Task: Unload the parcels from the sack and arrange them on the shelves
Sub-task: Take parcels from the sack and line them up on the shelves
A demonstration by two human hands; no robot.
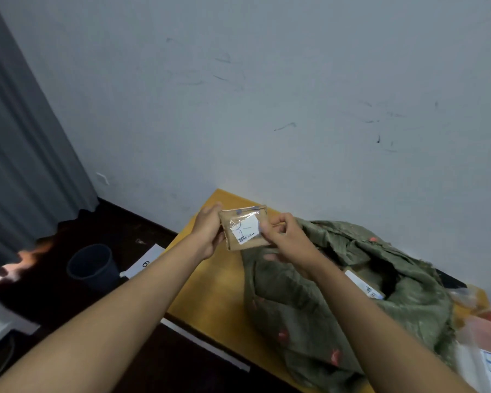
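Both hands hold one small brown parcel (245, 228) up above the far left end of the sack (338, 293), label side toward the camera, probably so the white label can be read before choosing a shelf. The left hand (207, 231) grips the parcel's left edge with curled fingers; the right hand (284, 236) pinches its right edge between thumb and fingertips. The green woven sack lies slumped with its mouth gaping, and another labelled parcel (364, 286) shows just inside the mouth, so unloading looks far from finished. The sack rests on a yellow table (210, 285) pushed against a scuffed pale wall (267, 95). Left of the sack, down on the dark floor, stand a dark bin (92, 265) and a white numbered sheet (145, 262); a grey curtain (20, 137) hangs beyond. No shelves are in view
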